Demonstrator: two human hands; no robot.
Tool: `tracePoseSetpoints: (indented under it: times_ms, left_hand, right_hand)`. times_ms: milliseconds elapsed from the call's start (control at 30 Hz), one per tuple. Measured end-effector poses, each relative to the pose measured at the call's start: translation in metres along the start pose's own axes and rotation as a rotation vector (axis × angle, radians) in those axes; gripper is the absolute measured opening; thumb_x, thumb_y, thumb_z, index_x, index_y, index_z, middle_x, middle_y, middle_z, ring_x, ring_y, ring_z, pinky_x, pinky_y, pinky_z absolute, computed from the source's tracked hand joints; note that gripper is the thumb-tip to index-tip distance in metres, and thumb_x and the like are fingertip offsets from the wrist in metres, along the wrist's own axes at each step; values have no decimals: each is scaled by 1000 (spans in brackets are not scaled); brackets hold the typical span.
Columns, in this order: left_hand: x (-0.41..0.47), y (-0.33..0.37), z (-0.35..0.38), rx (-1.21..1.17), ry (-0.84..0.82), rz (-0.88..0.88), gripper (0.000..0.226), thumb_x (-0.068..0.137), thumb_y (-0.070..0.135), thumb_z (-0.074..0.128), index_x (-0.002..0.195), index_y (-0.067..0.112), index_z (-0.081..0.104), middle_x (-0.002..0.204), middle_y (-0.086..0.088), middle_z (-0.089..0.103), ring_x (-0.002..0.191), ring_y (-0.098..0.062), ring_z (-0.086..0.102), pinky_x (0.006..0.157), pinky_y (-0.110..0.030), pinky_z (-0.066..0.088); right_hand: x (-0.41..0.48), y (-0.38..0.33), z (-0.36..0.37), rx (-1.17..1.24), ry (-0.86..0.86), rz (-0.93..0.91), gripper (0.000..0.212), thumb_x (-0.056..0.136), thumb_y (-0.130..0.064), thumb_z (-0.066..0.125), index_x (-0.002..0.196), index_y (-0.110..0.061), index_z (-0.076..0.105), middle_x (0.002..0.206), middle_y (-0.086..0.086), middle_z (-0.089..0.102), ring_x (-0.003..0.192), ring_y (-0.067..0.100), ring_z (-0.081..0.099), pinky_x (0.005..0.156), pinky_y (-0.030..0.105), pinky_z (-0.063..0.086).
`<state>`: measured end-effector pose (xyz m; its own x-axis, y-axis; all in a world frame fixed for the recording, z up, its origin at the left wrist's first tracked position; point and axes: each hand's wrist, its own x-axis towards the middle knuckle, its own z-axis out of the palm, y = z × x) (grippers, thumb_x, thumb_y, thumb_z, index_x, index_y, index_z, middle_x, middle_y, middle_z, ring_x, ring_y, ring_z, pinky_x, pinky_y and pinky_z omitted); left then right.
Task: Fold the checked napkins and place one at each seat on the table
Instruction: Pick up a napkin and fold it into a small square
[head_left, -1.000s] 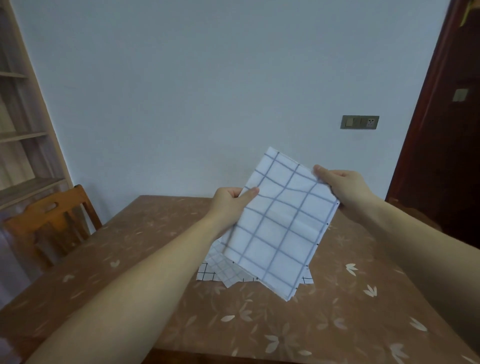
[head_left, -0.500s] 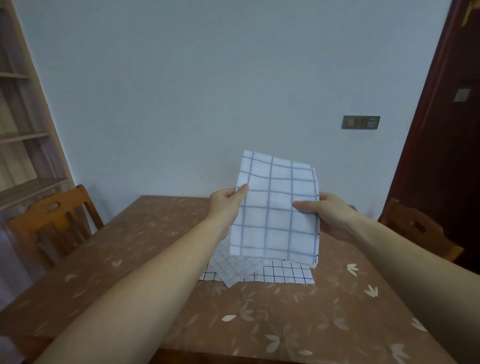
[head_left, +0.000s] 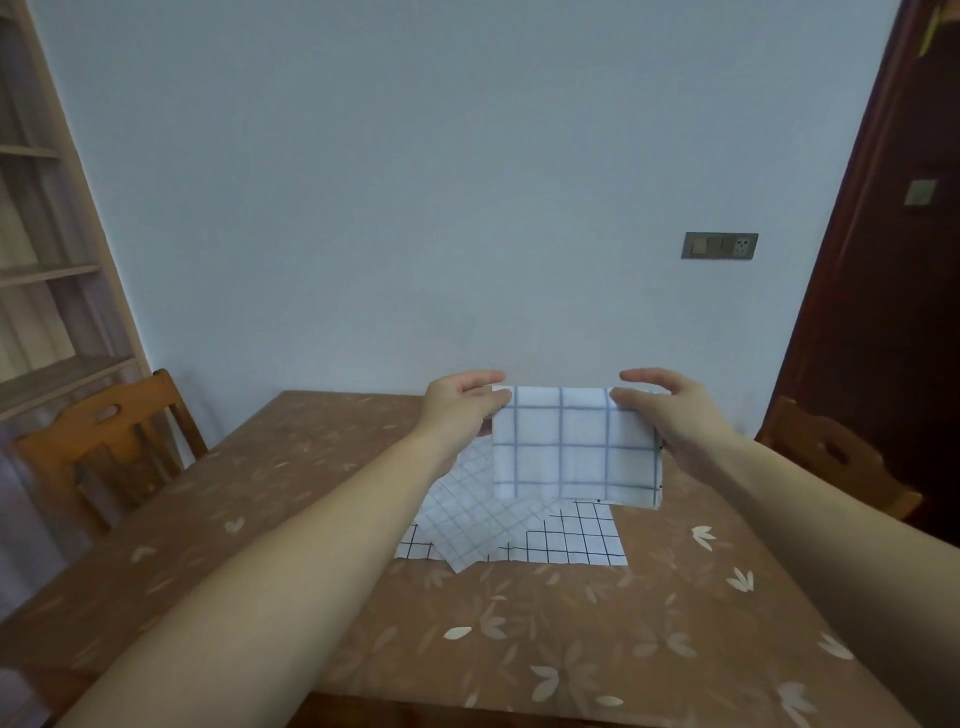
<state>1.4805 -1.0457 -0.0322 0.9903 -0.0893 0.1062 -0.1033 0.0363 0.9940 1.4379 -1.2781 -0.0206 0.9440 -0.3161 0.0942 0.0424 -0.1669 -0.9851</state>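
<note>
A white napkin with wide blue-grey checks hangs folded in the air above the middle of the table. My left hand pinches its top left corner and my right hand pinches its top right corner. Below it on the table lie two flat napkins: one with fine grey checks, turned diagonally, on top of one with black checks. Part of both is hidden behind the held napkin.
A wooden chair stands at the table's left side and another wooden chair at its right side. The brown tablecloth has a pale leaf print. A shelf unit is on the left, a dark door on the right.
The held napkin has been folded down to about half its earlier height and now hangs lower. Both hands have shifted to its top corners.
</note>
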Motion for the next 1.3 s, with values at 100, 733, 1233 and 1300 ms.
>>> tracePoseSetpoints:
  times_ms: [100,733,1233,1300]
  left_hand:
    - [-1,0,-2,79,-17,19,25,89,2,65,113,8,67,114,-20,67,84,-26,66,46,-12,46]
    - [-11,15,-1,501,35,184,11,85,19,71,95,18,74,87,-1,72,64,-11,63,50,-18,44]
    - [-28,25,16,507,-234,299,23,80,15,74,98,30,71,76,12,67,78,-4,61,82,-24,49]
    - [-29,24,12,537,-227,329,30,79,12,75,104,28,68,81,11,62,77,-6,56,80,-22,47]
  right_hand:
    - [2,-2,-6,25,-21,-4,17,79,-14,77,94,-20,72,97,10,68,76,21,61,69,31,49]
    - [-5,-2,-28,-1050,-115,-282,16,89,-27,62,85,-15,72,75,2,66,70,18,56,58,28,42]
    - [-25,-25,27,-669,-333,-402,22,87,-35,69,76,-16,73,60,-3,58,56,9,46,56,24,37]
    - [-22,-25,24,-632,-352,-392,17,86,-32,70,77,-19,74,71,7,68,62,11,53,62,28,42]
